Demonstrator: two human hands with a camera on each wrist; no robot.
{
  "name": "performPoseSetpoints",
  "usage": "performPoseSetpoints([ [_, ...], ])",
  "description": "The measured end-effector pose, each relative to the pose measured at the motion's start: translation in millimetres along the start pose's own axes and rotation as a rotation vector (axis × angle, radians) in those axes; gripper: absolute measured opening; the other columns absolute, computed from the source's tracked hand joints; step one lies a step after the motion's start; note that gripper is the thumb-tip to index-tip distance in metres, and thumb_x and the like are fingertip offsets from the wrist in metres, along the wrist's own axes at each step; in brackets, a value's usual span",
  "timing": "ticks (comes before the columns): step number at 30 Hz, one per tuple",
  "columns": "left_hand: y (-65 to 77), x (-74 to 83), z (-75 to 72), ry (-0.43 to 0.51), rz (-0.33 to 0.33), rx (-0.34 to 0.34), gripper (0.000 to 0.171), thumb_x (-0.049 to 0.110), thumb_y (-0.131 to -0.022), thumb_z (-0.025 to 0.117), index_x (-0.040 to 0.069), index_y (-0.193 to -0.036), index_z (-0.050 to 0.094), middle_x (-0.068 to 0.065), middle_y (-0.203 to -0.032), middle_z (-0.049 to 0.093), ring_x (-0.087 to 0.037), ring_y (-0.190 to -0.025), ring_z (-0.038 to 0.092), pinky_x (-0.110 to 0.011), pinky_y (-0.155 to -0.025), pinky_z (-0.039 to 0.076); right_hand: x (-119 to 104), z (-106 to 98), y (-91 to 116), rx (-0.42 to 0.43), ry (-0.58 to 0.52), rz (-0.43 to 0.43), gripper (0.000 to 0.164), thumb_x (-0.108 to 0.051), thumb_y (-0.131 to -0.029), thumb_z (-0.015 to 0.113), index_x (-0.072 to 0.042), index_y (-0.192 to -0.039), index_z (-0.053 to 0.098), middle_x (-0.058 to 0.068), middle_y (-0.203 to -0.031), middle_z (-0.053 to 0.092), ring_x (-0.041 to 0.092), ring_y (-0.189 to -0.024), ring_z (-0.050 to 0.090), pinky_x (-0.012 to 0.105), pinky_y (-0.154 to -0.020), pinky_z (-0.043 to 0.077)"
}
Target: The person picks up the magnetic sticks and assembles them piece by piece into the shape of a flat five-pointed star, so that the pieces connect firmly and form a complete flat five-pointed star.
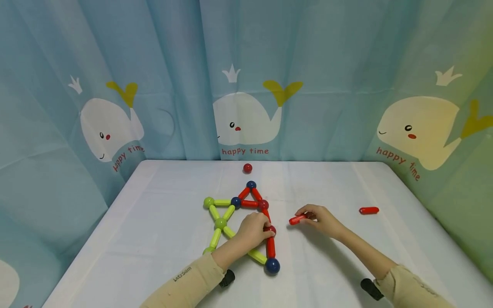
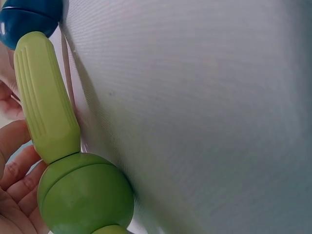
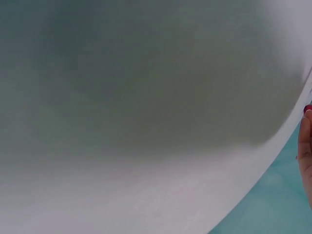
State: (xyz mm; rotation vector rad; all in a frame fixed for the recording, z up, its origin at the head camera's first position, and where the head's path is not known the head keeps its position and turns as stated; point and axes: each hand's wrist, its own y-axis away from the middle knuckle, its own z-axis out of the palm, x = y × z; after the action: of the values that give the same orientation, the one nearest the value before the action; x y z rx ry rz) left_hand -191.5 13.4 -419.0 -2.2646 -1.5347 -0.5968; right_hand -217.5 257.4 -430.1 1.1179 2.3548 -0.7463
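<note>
My left hand (image 1: 251,230) pinches a red ball (image 1: 272,231) on the right side of a flat figure built of rods and balls. One red rod (image 1: 271,248) runs from that ball down to a blue ball (image 1: 272,266). The figure's upper part is a small triangle of red rods; green rods join at a green ball (image 1: 221,223) on the left. My right hand (image 1: 322,220) holds a loose red rod (image 1: 296,220) between thumb and fingers, to the right of the figure. In the left wrist view, a green rod (image 2: 46,100) passes in front of the fingers.
A separate red ball (image 1: 247,168) lies near the table's back edge. Another red rod (image 1: 369,210) lies at the right. Dark wrist devices show by both sleeves. A light blue curtain (image 1: 185,107) with printed whales hangs behind the white table (image 1: 146,222).
</note>
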Motion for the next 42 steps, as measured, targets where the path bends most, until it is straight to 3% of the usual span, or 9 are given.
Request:
performPoseSetpoints([
  [10,-0.2,-1.1,0.7,0.007,-0.006,0.002,0.016,0.022,-0.078,0.076,0.008,-0.082,0.071,0.002,-0.072,0.062,-0.010,-0.068,0.046,-0.019,-0.061,0.038,-10.1,14.7,-20.4,-0.073,-0.045,0.015,0.016,0.000,-0.084,0.065,0.004,-0.100,0.065,0.016,-0.096,0.069,0.023,-0.085,0.063,0.025,-0.075,0.053],
  [16,-0.7,-2.0,0.5,0.011,0.003,0.007,0.016,0.022,-0.077,0.077,0.008,-0.081,0.072,0.003,-0.069,0.061,-0.010,-0.067,0.045,-0.018,-0.061,0.037,-15.3,21.2,-25.8,-0.153,-0.082,0.022,0.017,-0.002,-0.085,0.066,0.003,-0.101,0.065,0.015,-0.097,0.068,0.017,-0.084,0.062,0.025,-0.076,0.053],
  [27,-2.2,-5.3,1.0,0.026,0.022,0.019,0.016,0.022,-0.077,0.078,0.008,-0.080,0.070,0.003,-0.070,0.062,-0.009,-0.066,0.044,-0.018,-0.060,0.036,-17.2,19.0,-30.1,-0.201,-0.082,0.029,0.014,-0.002,-0.085,0.065,0.002,-0.099,0.066,0.012,-0.094,0.069,0.011,-0.081,0.058,0.023,-0.073,0.051],
  [33,-6.4,-10.7,2.7,0.092,0.053,0.020,0.018,0.022,-0.077,0.078,0.008,-0.084,0.069,0.004,-0.066,0.061,-0.005,-0.058,0.045,-0.015,-0.054,0.036,-14.6,12.7,-28.5,-0.193,-0.062,0.036,0.013,-0.002,-0.086,0.063,0.000,-0.099,0.066,0.011,-0.095,0.069,0.012,-0.083,0.059,0.024,-0.075,0.052],
  [42,-2.7,-15.5,1.1,0.220,0.030,0.025,0.019,0.019,-0.075,0.080,0.007,-0.085,0.070,0.004,-0.069,0.059,-0.005,-0.063,0.048,-0.017,-0.058,0.040,-6.4,-5.2,-17.1,-0.134,-0.053,0.035,0.013,-0.001,-0.088,0.061,0.004,-0.099,0.065,0.017,-0.097,0.067,0.017,-0.084,0.061,0.025,-0.075,0.053],
])
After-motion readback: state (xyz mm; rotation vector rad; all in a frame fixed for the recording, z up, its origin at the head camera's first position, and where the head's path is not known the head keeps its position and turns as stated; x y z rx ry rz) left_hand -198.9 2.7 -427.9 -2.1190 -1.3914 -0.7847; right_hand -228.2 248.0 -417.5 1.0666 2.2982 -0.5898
